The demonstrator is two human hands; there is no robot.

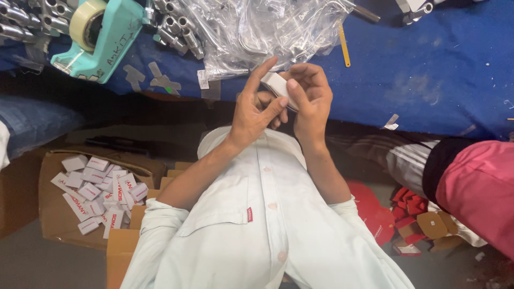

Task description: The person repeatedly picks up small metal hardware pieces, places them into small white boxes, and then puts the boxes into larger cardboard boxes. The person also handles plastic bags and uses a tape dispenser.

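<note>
Blue cloth covers the table (439,69), and both hands work just before its near edge. Left hand (256,109) and right hand (308,99) together hold a small white box (277,85), fingers closed around it. I think it is better to keep the box steady with the thumbs while the flaps are folded. On the floor, an open cardboard carton (53,214) holds many similar small white boxes (99,190). At the far edge, clear plastic bags (267,27) contain metal parts.

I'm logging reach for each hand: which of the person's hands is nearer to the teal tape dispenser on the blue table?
Left. The left hand sits on the side of the small white box facing the teal tape dispenser. The right hand holds the box from the far side, farther off.
</note>
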